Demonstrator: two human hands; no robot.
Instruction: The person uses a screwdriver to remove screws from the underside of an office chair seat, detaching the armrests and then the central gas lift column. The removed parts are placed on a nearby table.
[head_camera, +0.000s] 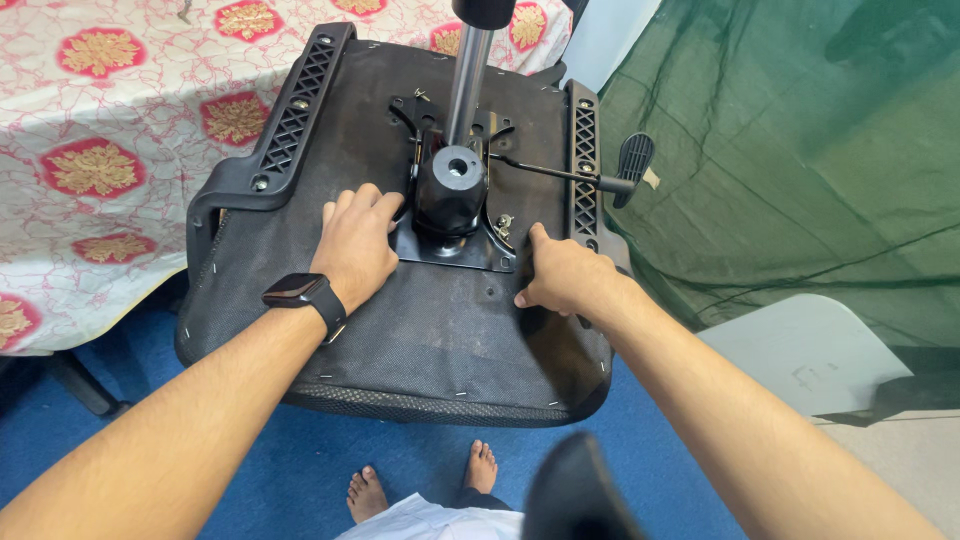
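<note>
An upturned black office chair seat (440, 340) lies in front of me, its fabric underside facing up. A black metal mechanism plate (452, 250) with a round hub (450, 185) sits at its middle, and a silver gas cylinder (468, 70) stands above the hub. My left hand (355, 245) lies flat on the underside with its fingers at the plate's left edge; a black watch is on that wrist. My right hand (565, 278) rests half-curled on the seat, its index finger pointing at the plate's right corner. A lever with a black paddle (633, 158) juts out to the right.
A table with a red-and-white patterned cloth (110, 150) stands at the left, touching the seat. Green netting (800, 150) hangs at the right above a white panel (800, 350). Blue carpet (300, 470) and my bare feet (420, 485) lie below. Black armrest brackets (290, 120) flank the seat.
</note>
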